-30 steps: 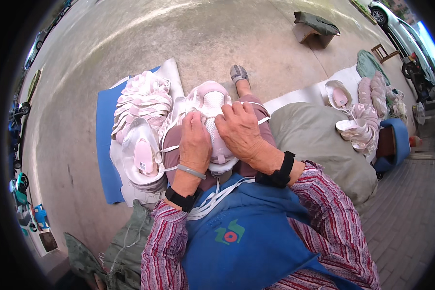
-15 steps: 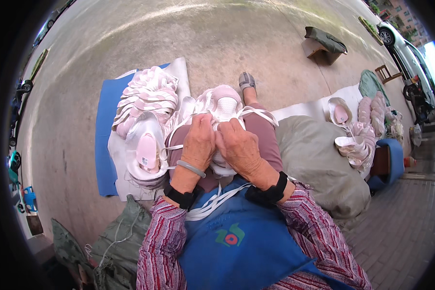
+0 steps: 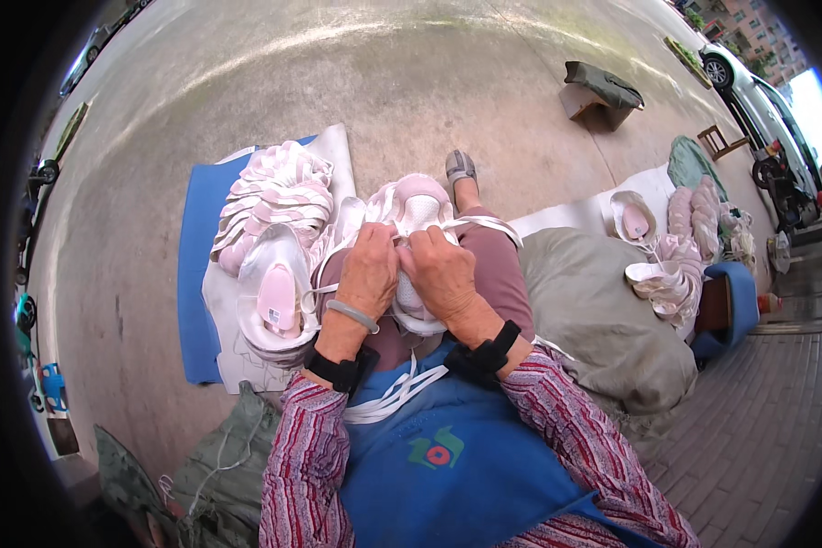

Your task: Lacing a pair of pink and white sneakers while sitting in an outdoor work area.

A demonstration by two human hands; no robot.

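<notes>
A pink and white shoe upper (image 3: 422, 192) lies across my lap, its rounded end pointing away from me. My left hand (image 3: 369, 274) is closed in a pinch on its left edge, and my right hand (image 3: 442, 276) pinches its right edge close by. The fingertips nearly meet over the middle opening; any lace between them is too small to make out. White shoelace (image 3: 491, 223) trails from the upper over my right thigh. A bundle of loose white laces (image 3: 398, 398) rests on my blue apron (image 3: 466, 484).
Stacked pink and white uppers (image 3: 279, 196) lie on a blue and white sheet (image 3: 201, 301) at left, beside a nested pile with a pink insole (image 3: 279, 297). A grey-green sack (image 3: 603, 310) sits at right, with more uppers (image 3: 671, 279) beyond. A draped box (image 3: 603, 96) stands ahead.
Both hands have shifted slightly, keeping close together on the upper, and my right forearm has moved a little left. The view has tilted slightly.
</notes>
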